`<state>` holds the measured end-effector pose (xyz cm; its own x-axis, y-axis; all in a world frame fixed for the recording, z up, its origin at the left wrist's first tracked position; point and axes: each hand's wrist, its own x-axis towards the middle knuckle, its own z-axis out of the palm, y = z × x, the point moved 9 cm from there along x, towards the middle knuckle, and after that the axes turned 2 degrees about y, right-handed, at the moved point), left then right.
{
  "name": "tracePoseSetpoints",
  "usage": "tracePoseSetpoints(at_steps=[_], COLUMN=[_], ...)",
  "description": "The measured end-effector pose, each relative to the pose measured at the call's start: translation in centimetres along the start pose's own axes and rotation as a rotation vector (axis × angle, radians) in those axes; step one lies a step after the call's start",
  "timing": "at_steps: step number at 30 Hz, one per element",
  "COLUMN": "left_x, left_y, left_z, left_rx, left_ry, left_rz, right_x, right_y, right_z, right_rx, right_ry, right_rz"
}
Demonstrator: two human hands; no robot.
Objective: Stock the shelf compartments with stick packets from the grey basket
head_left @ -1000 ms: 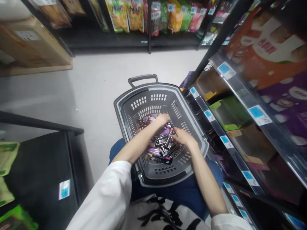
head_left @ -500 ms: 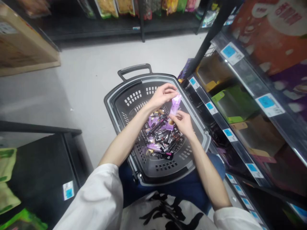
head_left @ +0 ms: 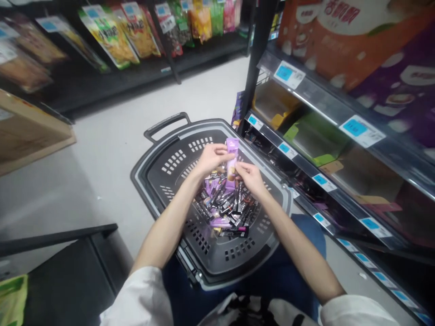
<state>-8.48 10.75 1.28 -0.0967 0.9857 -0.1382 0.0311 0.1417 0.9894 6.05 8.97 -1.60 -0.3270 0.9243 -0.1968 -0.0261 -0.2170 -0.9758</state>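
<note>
A dark grey shopping basket [head_left: 170,149] rests on my lap, with a heap of small black and purple snack bars [head_left: 226,206] in its bottom. Above the heap I hold one purple snack bar [head_left: 232,156] upright between both hands. My left hand [head_left: 210,158] pinches its upper part from the left. My right hand [head_left: 249,176] grips its lower end from the right. Both hands hover over the far half of the basket.
Store shelves [head_left: 326,136] with blue price tags and boxed goods run along the right, close to the basket. A black shelf edge [head_left: 68,271] sits at my lower left. Bagged snacks [head_left: 129,31] hang across the aisle, beyond bare grey floor [head_left: 108,149].
A second ago both hands were down in the heap of bars. They have lifted one purple bar out and hold it above the basket. My view has swung to the right and up.
</note>
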Motion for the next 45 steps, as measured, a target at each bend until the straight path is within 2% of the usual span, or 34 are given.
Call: tracePoseSetpoints(at_steps=[4,6,13,17,22,29,36,40,45], left_x=[0.3,0.5,0.9,0.7,0.6,0.7,0.9,0.8,0.8], left_y=[0.1,0.0,0.0,-0.2,-0.2,-1.1,-1.9,-1.8,-1.3], left_z=[-0.6,-0.6,0.9,0.9,0.6,0.5,0.5,0.4,0.7], left_rx=[-0.069,-0.079,-0.034,0.023,0.022,0.025,-0.002,-0.020,-0.021], left_ry=[0.072,0.072,-0.150,-0.192,-0.154,-0.131,-0.130,-0.106,-0.117], left_rz=[-0.002,-0.006,0.010,-0.012,0.007,-0.002,-0.048,-0.081,-0.025], right_x=[0.1,0.2,0.9,1.1,0.9,0.4,0.3,0.4,0.5], right_y=[-0.1,-0.2,0.0,0.0,0.3,0.2,0.2,0.3,0.5], right_z=[0.0,-0.1,-1.5,-1.5,-1.4,-1.7,-1.5,-1.6,-2.0], right_rx=[0.106,0.138,0.301,0.312,0.299,0.288,0.233,0.234,0.261], right_ry=[0.024,0.045,0.187,0.200,0.202,0.277,0.258,0.264,0.300], right_rz=[0.009,0.013,0.004,0.005,0.019,-0.007,-0.010,-0.008,0.006])
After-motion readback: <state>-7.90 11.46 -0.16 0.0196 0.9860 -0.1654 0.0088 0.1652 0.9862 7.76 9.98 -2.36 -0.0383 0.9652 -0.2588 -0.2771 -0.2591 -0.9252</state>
